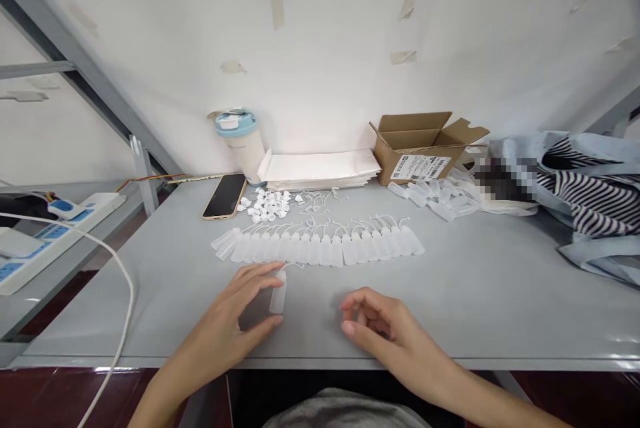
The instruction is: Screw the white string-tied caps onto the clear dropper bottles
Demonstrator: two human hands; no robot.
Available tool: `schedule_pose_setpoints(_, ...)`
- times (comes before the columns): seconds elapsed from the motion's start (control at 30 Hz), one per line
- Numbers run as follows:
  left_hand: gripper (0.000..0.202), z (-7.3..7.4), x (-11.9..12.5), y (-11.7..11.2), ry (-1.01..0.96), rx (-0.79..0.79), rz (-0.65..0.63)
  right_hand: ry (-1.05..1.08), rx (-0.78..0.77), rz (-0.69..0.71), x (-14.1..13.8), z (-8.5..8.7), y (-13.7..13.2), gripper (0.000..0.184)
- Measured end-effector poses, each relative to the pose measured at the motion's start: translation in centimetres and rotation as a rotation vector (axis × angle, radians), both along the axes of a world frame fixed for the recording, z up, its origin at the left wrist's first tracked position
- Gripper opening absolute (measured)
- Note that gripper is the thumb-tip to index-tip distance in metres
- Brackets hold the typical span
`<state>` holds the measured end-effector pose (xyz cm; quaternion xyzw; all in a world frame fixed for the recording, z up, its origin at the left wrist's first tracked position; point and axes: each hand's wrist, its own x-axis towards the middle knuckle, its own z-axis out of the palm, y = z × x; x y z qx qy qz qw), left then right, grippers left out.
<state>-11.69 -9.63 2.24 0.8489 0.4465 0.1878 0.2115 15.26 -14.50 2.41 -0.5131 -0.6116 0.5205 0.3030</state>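
Observation:
My left hand [240, 311] spans a small translucent plastic bottle [278, 296] lengthwise, fingertips at its capped top and thumb at its base. A thin white string loop trails from the bottle's cap. Loosely curled above the table, my right hand [383, 325] has a gap between thumb and forefinger, and nothing shows in it. Beyond both hands lies a row of similar capped bottles [325, 251] with string loops, side by side; those at the left end overlap. Behind the row are a pile of small white caps [270, 205] and loose white strings [317, 201].
A phone [225, 197], a blue-lidded cup [245, 148], a stack of white packets [323, 169] and an open cardboard box [420, 155] line the back. Uncapped bottles [440, 198] and a striped cloth bag [595, 195] lie right. A white cable [125, 275] crosses the table's left edge.

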Motion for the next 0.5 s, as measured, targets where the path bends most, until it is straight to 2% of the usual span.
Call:
schedule_pose_setpoints(0.1,0.027,0.9,-0.3,0.3,-0.027,-0.011,0.027,-0.121,0.186,-0.098,2.6,2.4,0.6,0.019)
schedule_pose_setpoints(0.2,0.025,2.1,0.6,2.0,-0.084,0.051,0.092,-0.248,0.435,-0.300,5.4,4.7,3.6,0.020)
schedule_pose_setpoints(0.33,0.024,4.8,3.9,5.4,-0.121,0.081,0.121,-0.284,0.505,-0.442,8.3,5.8,8.9,0.017)
schedule_pose_setpoints(0.4,0.023,5.9,5.5,5.9,-0.156,0.107,0.125,-0.242,0.546,-0.548,9.0,5.9,9.6,0.016)
schedule_pose_setpoints(0.43,0.022,6.2,6.1,5.6,-0.160,0.108,0.099,-0.225,0.546,-0.535,9.1,5.9,9.1,0.016)
schedule_pose_setpoints(0.5,0.021,5.7,6.4,3.6,-0.128,0.049,-0.011,-0.195,0.492,-0.338,8.8,5.8,6.6,0.017)
